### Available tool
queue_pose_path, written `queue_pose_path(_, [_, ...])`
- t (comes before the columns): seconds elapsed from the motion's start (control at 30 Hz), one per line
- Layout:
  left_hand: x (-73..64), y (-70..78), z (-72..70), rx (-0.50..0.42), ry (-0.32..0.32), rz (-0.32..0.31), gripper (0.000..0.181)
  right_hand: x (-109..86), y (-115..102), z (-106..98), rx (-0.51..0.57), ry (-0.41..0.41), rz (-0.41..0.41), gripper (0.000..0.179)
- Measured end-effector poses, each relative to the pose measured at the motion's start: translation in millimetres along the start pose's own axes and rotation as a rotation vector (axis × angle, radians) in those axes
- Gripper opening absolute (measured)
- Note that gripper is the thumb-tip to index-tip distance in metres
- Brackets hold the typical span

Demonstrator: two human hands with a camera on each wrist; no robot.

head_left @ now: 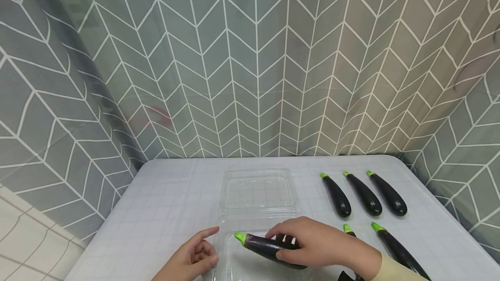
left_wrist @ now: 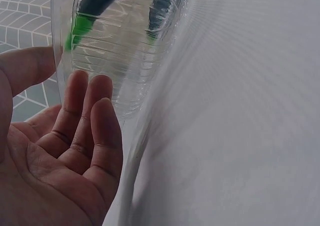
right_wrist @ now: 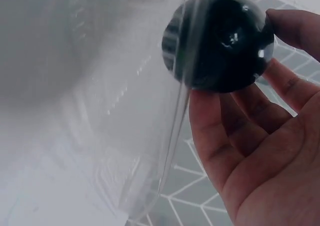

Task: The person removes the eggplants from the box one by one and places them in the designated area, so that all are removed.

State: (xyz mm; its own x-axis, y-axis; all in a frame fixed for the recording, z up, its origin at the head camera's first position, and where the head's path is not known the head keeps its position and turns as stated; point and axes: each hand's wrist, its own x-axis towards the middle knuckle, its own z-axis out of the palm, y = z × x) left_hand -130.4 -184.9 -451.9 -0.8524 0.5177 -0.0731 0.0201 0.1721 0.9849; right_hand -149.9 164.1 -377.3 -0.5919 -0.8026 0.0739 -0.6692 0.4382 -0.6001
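My right hand (head_left: 312, 244) grips a dark purple eggplant (head_left: 265, 246) with a green stem, thumb on the near side. It lies tilted over the base of a clear plastic clamshell container (head_left: 230, 268); the stem points left. In the right wrist view the eggplant's round end (right_wrist: 225, 45) overlaps the container's rim. Beside the container's left edge is my left hand (head_left: 191, 255), its fingers relaxed at the rim, as the left wrist view also shows. Through the clear wall (left_wrist: 110, 60) there, a second dark shape appears; whether it is a reflection, I cannot tell.
The container's lid (head_left: 258, 190) lies folded back, away from me. Three eggplants (head_left: 363, 194) lie in a row at the back right. Nearer, another eggplant (head_left: 398, 246) lies right of my forearm, and one more is partly hidden beneath it. A patterned curtain (head_left: 254, 77) hangs behind the white table (head_left: 164, 194).
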Motion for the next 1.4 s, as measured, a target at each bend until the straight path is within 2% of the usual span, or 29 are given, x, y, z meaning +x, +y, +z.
queue_pose_path(0.1, [0.7,-0.2,0.1,0.005,-0.002,-0.002,0.067,-4.3,-0.1,-4.4,0.024,0.039,0.014,0.027])
queue_pose_path(0.3, [0.6,-1.6,-0.7,-0.015,-0.002,-0.013,0.067,-6.5,-16.7,-14.4,0.182,0.124,-0.006,0.029])
queue_pose_path(0.4, [-0.2,-2.0,-1.2,-0.013,-0.007,0.002,0.067,-6.0,-28.7,-23.0,0.143,0.129,-0.016,0.029])
queue_pose_path(0.53, [-0.6,-1.9,-0.7,-0.020,-0.010,0.012,0.067,-11.1,-34.4,-31.0,0.104,0.124,0.023,0.029])
queue_pose_path(0.73, [-0.8,-1.8,0.1,-0.015,-0.007,0.015,0.067,-27.2,-24.8,-35.8,0.084,0.139,0.123,0.030])
queue_pose_path(1.13, [0.0,-5.4,-1.0,-0.025,-0.034,0.050,0.068,-60.0,-9.0,-47.7,0.015,0.246,0.178,0.032])
queue_pose_path(1.4, [0.8,-4.3,0.3,-0.022,-0.028,0.044,0.068,-78.1,-0.9,-51.4,0.010,0.301,0.272,0.031])
